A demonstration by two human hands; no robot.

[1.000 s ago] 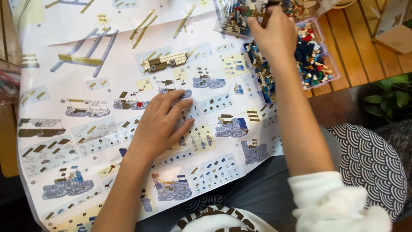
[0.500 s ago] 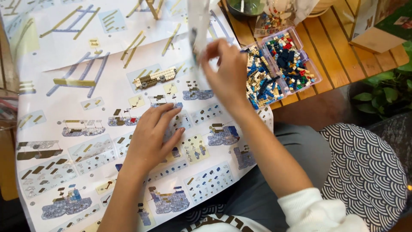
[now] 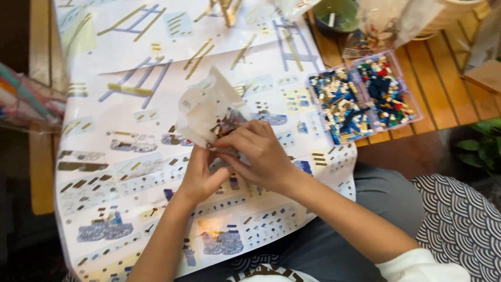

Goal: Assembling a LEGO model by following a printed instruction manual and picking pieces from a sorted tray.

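2 hands meet in the middle of the frame. The left hand point(image 3: 201, 175) and right hand point(image 3: 261, 156) both pinch a small plastic bag point(image 3: 206, 107) of tiny bricks over the big instruction sheet point(image 3: 130, 156). The bag looks not yet emptied. The sorting tray point(image 3: 362, 96) sits upper right. Fingertips hide the bag's opening.

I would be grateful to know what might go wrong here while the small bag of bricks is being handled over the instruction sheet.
The small clear plastic bag of bricks, pinched by the left hand and right hand, may burst and scatter pieces across the large printed instruction sheet. That sheet overhangs the wooden slatted table toward the lap, so loose pieces could slide off. The clear compartment box of bricks lies near the table's edge.
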